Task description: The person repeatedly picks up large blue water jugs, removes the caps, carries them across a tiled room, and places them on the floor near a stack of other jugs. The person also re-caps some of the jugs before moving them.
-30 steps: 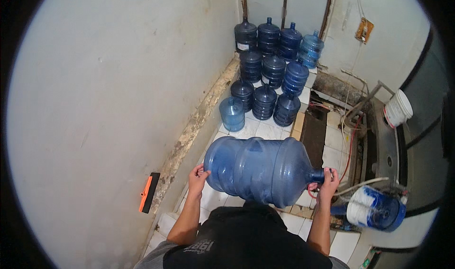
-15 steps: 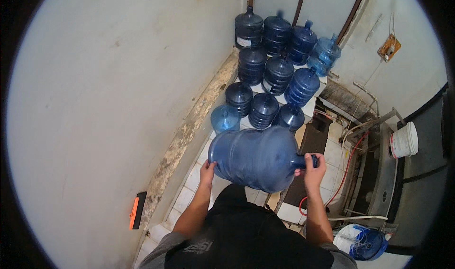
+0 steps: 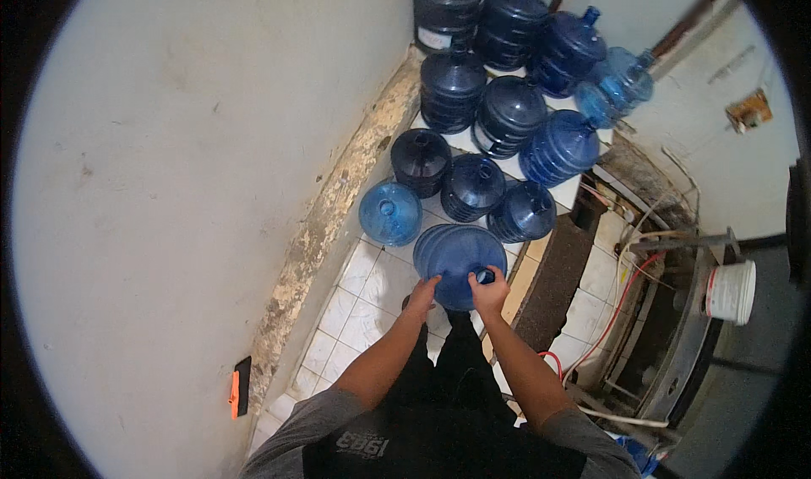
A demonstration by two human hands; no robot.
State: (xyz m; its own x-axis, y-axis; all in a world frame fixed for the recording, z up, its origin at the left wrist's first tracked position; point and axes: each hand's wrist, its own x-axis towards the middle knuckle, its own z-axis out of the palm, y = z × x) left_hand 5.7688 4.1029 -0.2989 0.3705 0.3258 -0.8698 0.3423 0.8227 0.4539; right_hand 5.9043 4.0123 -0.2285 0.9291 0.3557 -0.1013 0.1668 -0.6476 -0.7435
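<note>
While left hand (image 3: 421, 297) touches jug (image 3: 460, 255), right (image 3: 490, 293) grips neck (image 3: 482, 275); tiles (image 3: 363, 317) below.

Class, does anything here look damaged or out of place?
Yes: the left wall has a damaged-looking lower strip, patchy and flaking, unlike the smoother surface above. The held blue water jug shows no obvious damage.

The water jug (image 3: 452, 261) is large, of see-through blue plastic, with raised rings around its body and a smooth rounded shoulder narrowing to a short, darker neck whose mouth looks open. It is held by the neck, tilted, the neck toward the near end of the tiled floor (image 3: 369, 278), close by that floor's right edge; its base's contact cannot be seen
</note>
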